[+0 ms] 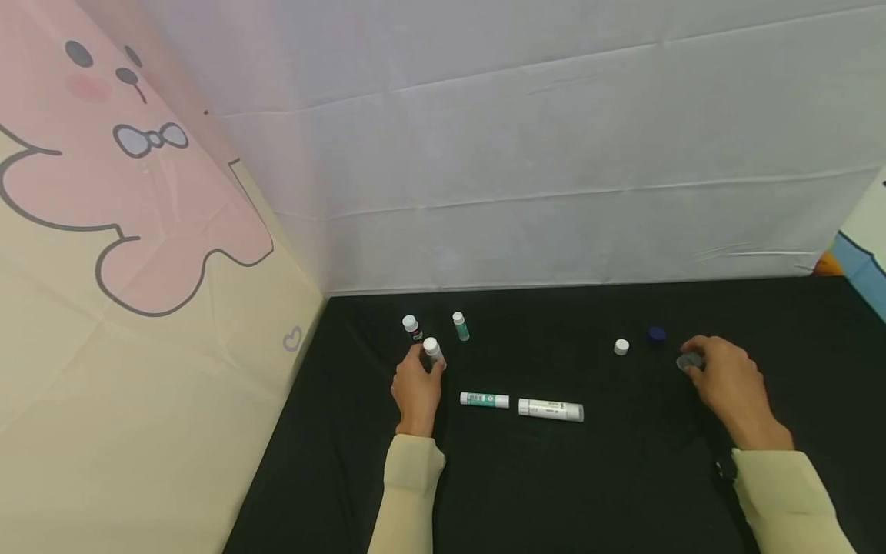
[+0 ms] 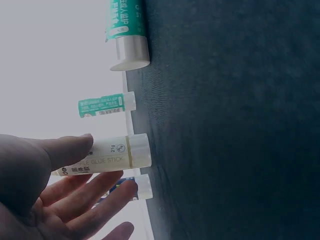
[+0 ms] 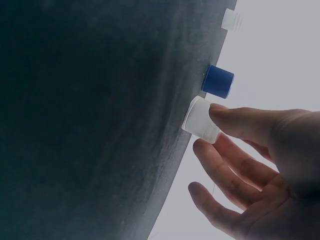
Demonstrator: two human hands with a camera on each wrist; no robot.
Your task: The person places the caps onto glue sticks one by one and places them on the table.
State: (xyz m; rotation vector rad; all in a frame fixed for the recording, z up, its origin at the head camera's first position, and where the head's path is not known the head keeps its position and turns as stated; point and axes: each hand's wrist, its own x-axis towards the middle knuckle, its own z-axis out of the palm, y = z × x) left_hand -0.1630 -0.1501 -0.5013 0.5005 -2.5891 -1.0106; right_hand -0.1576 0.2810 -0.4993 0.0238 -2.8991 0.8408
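Note:
With thumb and fingers, my left hand [image 1: 417, 388] holds a white glue stick [image 2: 112, 155] upright on the black table. Close behind it stands a glue stick with a dark blue label [image 1: 413, 329], partly covered by my fingers in the left wrist view. A small green-labelled glue stick [image 1: 461, 326] stands to its right. On the right side, my right hand [image 1: 730, 385] pinches a translucent cap [image 3: 201, 120] between thumb and fingers, close to the tabletop. A dark blue cap [image 3: 218, 81] sits just beside it, and a white cap [image 1: 621, 347] is farther left.
Between the hands, a green-and-white glue stick [image 1: 484, 400] and a larger white glue stick [image 1: 551, 409] lie on their sides, nearly end to end. White cloth [image 1: 554, 169] hangs behind the black table [image 1: 554, 492], and a printed cream cloth [image 1: 173, 400] borders its left side.

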